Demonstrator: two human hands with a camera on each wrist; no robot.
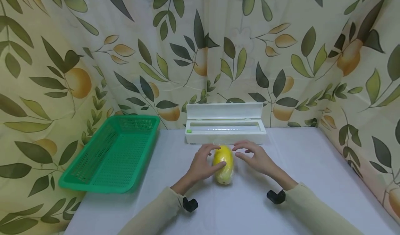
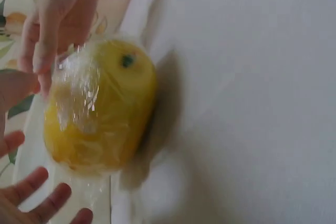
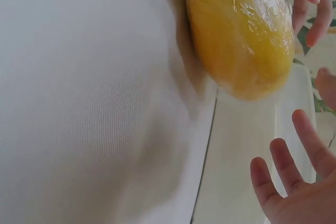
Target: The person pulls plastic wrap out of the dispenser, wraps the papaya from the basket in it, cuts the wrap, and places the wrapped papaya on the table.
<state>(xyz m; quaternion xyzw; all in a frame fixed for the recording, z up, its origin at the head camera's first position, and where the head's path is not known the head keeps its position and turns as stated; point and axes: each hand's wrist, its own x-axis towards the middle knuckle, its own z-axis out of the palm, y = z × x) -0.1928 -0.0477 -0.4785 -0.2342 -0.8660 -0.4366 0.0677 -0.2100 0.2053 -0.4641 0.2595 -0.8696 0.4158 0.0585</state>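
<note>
A yellow oblong melon (image 1: 224,164) wrapped in shiny clear film lies lengthwise on the white table, one end facing me. The left hand (image 1: 201,162) is at its left side, fingers spread and loosely bent, the thumb overlapping the melon in the head view. To the right, the right hand (image 1: 257,158) hovers with relaxed, parted fingers and a gap to the melon. In the left wrist view, a dark green spot marks the near end of the wrapped melon (image 2: 105,114). The right wrist view shows wrinkled film over the melon (image 3: 236,35).
Behind the melon stands a white cling film box (image 1: 225,139), its lid (image 1: 224,111) raised and a film roll (image 1: 228,128) inside. A green perforated basket (image 1: 114,158) sits at the left. Leaf-patterned curtains (image 1: 225,26) enclose the table (image 1: 243,210).
</note>
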